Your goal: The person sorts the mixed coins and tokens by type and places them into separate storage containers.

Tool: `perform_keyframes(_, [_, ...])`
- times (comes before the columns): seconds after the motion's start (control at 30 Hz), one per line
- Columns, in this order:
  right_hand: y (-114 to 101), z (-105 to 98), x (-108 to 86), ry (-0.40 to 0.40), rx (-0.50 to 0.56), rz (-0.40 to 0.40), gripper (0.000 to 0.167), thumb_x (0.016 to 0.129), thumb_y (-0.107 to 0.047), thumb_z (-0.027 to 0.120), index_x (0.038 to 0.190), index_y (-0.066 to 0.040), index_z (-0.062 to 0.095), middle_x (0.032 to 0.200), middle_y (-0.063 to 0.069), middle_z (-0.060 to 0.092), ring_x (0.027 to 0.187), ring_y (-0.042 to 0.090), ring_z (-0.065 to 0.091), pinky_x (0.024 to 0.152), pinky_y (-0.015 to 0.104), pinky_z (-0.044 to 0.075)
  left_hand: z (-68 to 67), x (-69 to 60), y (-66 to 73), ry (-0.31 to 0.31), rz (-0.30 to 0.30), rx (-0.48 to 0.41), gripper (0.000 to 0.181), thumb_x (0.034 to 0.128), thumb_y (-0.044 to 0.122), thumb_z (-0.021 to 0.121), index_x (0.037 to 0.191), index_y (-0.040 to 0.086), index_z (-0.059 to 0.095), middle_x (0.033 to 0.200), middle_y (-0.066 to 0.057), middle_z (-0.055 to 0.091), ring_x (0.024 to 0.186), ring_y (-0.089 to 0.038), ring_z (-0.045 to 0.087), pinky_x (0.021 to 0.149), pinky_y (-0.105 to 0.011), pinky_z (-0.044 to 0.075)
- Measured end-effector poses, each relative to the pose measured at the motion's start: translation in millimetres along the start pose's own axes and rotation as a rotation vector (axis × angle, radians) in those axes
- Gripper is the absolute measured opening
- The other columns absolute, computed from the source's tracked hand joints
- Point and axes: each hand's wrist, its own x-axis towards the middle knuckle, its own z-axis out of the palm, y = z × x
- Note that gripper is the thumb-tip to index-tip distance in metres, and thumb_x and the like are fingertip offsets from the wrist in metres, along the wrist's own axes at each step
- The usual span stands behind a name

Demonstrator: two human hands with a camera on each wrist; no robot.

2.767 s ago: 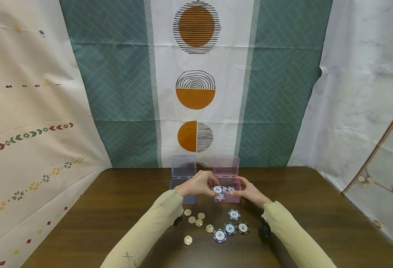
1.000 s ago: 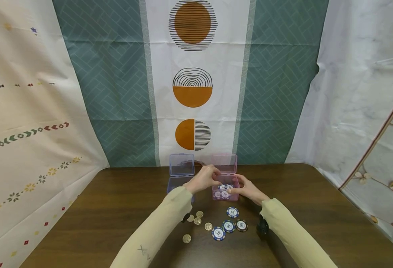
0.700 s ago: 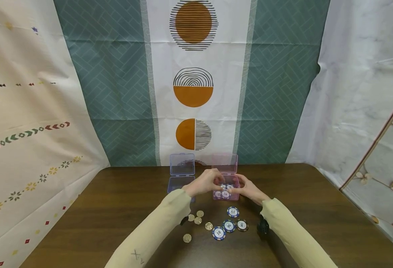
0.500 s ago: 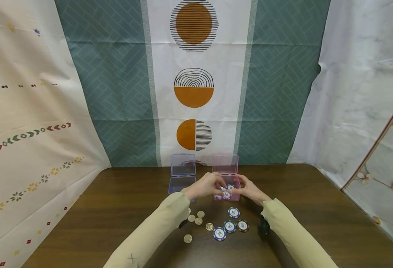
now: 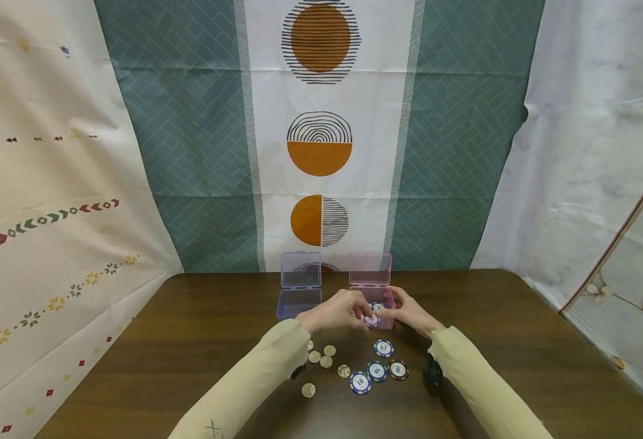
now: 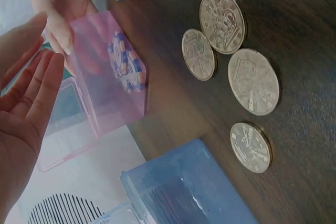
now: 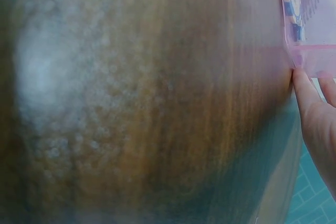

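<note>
My left hand (image 5: 334, 311) hovers at the left front of a pink see-through box (image 5: 369, 268) whose lid stands up. Its fingers are loosely bent, and the left wrist view shows nothing between them. Several poker chips (image 5: 372, 321) lie inside the box, blue-and-white ones among them. On the box's right side my right hand (image 5: 410, 314) holds the wall, thumb in front and fingers behind. In the right wrist view the thumb (image 7: 307, 93) touches the box corner. Part of the box is hidden behind the left hand.
A blue see-through box (image 5: 299, 300) with a raised lid stands left of the pink one. Nearer on the wooden table lie several gold coins (image 5: 308, 390) and several loose poker chips (image 5: 360, 383). A patterned cloth (image 5: 321, 183) hangs behind the table.
The left hand pinched a poker chip marked 10 over the pink box earlier; that hand now holds nothing and has moved lower, toward the box's front. The right hand has kept its hold.
</note>
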Motion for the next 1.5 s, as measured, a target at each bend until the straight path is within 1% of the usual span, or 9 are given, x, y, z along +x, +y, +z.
perform_keyframes(0.23, [-0.1, -0.2, 0.3, 0.005, 0.000, 0.021, 0.078, 0.080, -0.028, 0.069, 0.139, -0.005, 0.023, 0.140, 0.021, 0.023, 0.120, 0.040, 0.030, 0.094, 0.057, 0.023, 4.2, 1.2, 2.5, -0.025, 0.020, 0.000, 0.023, 0.0720, 0.009, 0.076, 0.092, 0.001, 0.068, 0.083, 0.001, 0.056, 0.071, -0.010, 0.056, 0.061, -0.013, 0.043])
perform_keyframes(0.37, [0.3, -0.3, 0.6, 0.007, 0.002, 0.011, 0.079, 0.079, -0.029, 0.070, 0.138, -0.004, 0.024, 0.139, 0.021, 0.025, 0.119, 0.039, 0.031, 0.094, 0.057, 0.023, 7.6, 1.5, 3.6, -0.046, 0.014, -0.029, 0.024, 0.0728, 0.007, 0.076, 0.094, 0.000, 0.067, 0.084, 0.001, 0.056, 0.071, -0.008, 0.056, 0.063, -0.013, 0.043])
perform_keyframes(0.57, [-1.0, -1.6, 0.7, 0.003, 0.006, -0.005, 0.078, 0.079, -0.028, 0.069, 0.138, -0.004, 0.025, 0.138, 0.021, 0.026, 0.118, 0.039, 0.032, 0.093, 0.057, 0.025, 14.0, 2.7, 3.7, -0.060, 0.010, -0.027, 0.025, 0.0729, 0.007, 0.075, 0.095, -0.001, 0.066, 0.085, 0.000, 0.057, 0.073, -0.007, 0.055, 0.064, -0.013, 0.043])
perform_keyframes(0.8, [-2.8, -2.4, 0.4, 0.008, -0.001, 0.003, 0.076, 0.080, -0.025, 0.069, 0.138, -0.004, 0.025, 0.138, 0.021, 0.027, 0.118, 0.039, 0.032, 0.093, 0.057, 0.025, 24.6, 3.4, 3.6, -0.111, -0.007, -0.062, 0.025, 0.0746, 0.005, 0.073, 0.098, -0.001, 0.065, 0.092, -0.006, 0.060, 0.074, -0.006, 0.057, 0.064, -0.013, 0.044])
perform_keyframes(0.93, [-3.1, -1.2, 0.3, 0.003, -0.004, 0.002, 0.075, 0.081, -0.023, 0.068, 0.138, -0.003, 0.024, 0.138, 0.022, 0.026, 0.118, 0.040, 0.032, 0.093, 0.056, 0.026, 31.0, 4.2, 4.1, -0.138, -0.022, -0.044, 0.027, 0.0747, 0.005, 0.073, 0.100, 0.000, 0.065, 0.092, -0.005, 0.062, 0.076, -0.006, 0.059, 0.064, -0.011, 0.043])
perform_keyframes(1.1, [-2.9, -0.5, -0.5, 0.000, -0.002, 0.011, 0.076, 0.081, -0.024, 0.068, 0.138, -0.003, 0.023, 0.139, 0.022, 0.025, 0.119, 0.040, 0.031, 0.094, 0.056, 0.026, 36.8, 5.5, 3.8, -0.147, -0.044, -0.021, 0.027, 0.0736, 0.006, 0.075, 0.099, 0.000, 0.066, 0.091, -0.004, 0.061, 0.077, -0.008, 0.060, 0.065, -0.011, 0.043])
perform_keyframes(1.3, [-2.4, -0.1, 0.1, -0.003, 0.015, -0.001, 0.076, 0.080, -0.023, 0.069, 0.137, -0.001, 0.024, 0.138, 0.022, 0.026, 0.118, 0.041, 0.032, 0.094, 0.056, 0.025, 42.9, 7.0, 2.3, -0.152, -0.047, 0.048, 0.029, 0.0722, 0.011, 0.077, 0.098, 0.001, 0.067, 0.091, -0.002, 0.059, 0.077, -0.006, 0.058, 0.066, -0.011, 0.042])
perform_keyframes(1.4, [-2.6, 0.1, 0.0, -0.001, 0.013, -0.005, 0.075, 0.081, -0.023, 0.068, 0.137, -0.001, 0.024, 0.138, 0.022, 0.026, 0.118, 0.041, 0.033, 0.093, 0.056, 0.026, 45.3, 8.0, 2.5, -0.145, -0.071, 0.057, 0.030, 0.0718, 0.012, 0.077, 0.098, 0.002, 0.067, 0.091, 0.000, 0.060, 0.078, -0.005, 0.057, 0.067, -0.011, 0.042])
perform_keyframes(1.5, [-10.8, 0.4, -4.4, -0.004, 0.023, 0.001, 0.075, 0.081, -0.020, 0.068, 0.137, 0.000, 0.024, 0.138, 0.024, 0.026, 0.118, 0.042, 0.033, 0.093, 0.056, 0.026, 47.5, 9.1, 1.7, -0.135, -0.094, 0.063, 0.030, 0.0714, 0.014, 0.078, 0.098, 0.003, 0.068, 0.091, 0.002, 0.060, 0.077, -0.005, 0.056, 0.066, -0.011, 0.041])
